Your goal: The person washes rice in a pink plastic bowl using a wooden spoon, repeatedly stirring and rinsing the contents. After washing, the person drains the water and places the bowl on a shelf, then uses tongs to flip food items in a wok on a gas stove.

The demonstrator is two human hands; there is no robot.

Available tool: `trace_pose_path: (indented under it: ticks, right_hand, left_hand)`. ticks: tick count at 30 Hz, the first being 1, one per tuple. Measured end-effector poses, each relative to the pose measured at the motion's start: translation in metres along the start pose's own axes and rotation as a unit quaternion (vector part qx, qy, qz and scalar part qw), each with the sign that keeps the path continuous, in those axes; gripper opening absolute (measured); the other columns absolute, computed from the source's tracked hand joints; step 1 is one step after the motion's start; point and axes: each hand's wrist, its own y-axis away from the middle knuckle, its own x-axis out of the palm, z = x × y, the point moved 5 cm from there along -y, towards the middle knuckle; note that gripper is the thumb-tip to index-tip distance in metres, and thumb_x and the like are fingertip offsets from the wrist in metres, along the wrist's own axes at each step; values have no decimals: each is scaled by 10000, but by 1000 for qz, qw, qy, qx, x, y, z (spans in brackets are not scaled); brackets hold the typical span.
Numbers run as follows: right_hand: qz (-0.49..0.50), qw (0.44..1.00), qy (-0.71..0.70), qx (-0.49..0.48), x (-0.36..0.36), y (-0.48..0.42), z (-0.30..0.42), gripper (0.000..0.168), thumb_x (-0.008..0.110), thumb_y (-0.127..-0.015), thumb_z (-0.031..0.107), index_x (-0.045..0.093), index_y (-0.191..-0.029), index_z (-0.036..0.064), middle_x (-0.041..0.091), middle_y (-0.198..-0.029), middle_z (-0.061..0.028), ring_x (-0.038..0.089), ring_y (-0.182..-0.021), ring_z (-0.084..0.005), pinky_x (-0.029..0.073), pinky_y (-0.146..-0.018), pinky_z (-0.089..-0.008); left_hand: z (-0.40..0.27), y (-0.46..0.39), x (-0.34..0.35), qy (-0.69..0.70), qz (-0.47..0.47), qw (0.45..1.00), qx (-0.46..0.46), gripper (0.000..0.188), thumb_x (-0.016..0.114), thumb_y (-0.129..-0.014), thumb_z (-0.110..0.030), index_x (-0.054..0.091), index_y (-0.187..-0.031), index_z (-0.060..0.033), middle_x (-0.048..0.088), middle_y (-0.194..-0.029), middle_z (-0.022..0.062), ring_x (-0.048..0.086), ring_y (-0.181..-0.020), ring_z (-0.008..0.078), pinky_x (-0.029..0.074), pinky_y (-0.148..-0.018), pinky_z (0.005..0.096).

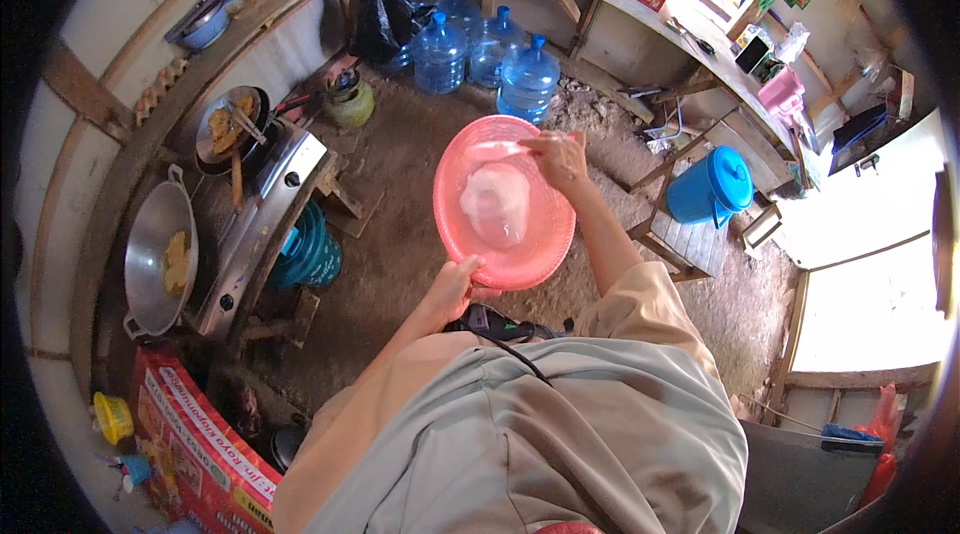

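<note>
A pink plastic basin (pixel 504 264) hangs over the floor in front of me, tilted so that its inside shows. My left hand (pixel 459 280) grips its near rim, thumb on top. A smooth, whitish, wet mass (pixel 495 200) lies in the basin. At the far right rim is my right hand (pixel 559 159), its fingers bent around what looks like a pinkish utensil, whose pale end reaches over the inside of the basin. The fingers hide most of this utensil, so its kind cannot be told.
To the left, a metal gas stove (pixel 259 234) stands by a wok (pixel 161 264) and a pan with fried food (pixel 225 125). Blue water jugs (pixel 529 80) and a green gas cylinder (pixel 350 102) stand ahead. A lidded blue bucket (pixel 709 185) sits on a wooden bench (pixel 686 241) at right.
</note>
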Motion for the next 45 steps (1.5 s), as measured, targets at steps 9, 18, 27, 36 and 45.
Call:
trace_pose_path:
  ticks: [9,18,27,36,45]
  right_hand:
    - [121,992,-8,-44,-1,18,4,167,526,-756,201,643,-867,247,626,-861,8,552,-874,-135,260,-850,-368]
    - [231,957,-125,121,63,61,13,198,486,-765,190,611,-797,40,612,-699,-127,609,-644,-222,479,-591,-342]
    - [209,822,-425,316,111,50,1,146,506,-762,108,549,-717,-24,564,-563,-89,569,-482,-166,448,-390,-271]
    - [123,891,-304,314,131,33,-13,111,513,-748,93,548,-720,-9,565,-595,-104,554,-455,-180,447,-384,-280]
    - [202,845,-361,340,97,37,14,122,494,-730,89,552,-697,-13,549,-555,-107,545,-433,-198,434,-364,-309]
  left_hand:
    - [-2,-2,-10,-1,-18,1000,-6,296,458,-797,-146,459,-992,77,571,-877,145,598,-739,219,533,-562,328]
    - [0,-6,-4,-16,-23,1000,12,314,446,-796,-130,430,-1026,83,551,-935,156,594,-739,237,532,-555,339]
    - [-2,-3,6,-26,-14,999,13,298,431,-798,-115,423,-1010,93,538,-929,154,591,-732,238,535,-552,325]
    - [-3,-2,5,-33,-4,999,14,313,427,-799,-122,430,-1024,96,540,-932,163,590,-740,237,534,-562,318]
    - [-4,-4,-4,-10,17,1000,-5,312,421,-802,-125,433,-1016,101,541,-933,162,592,-740,235,535,-554,312]
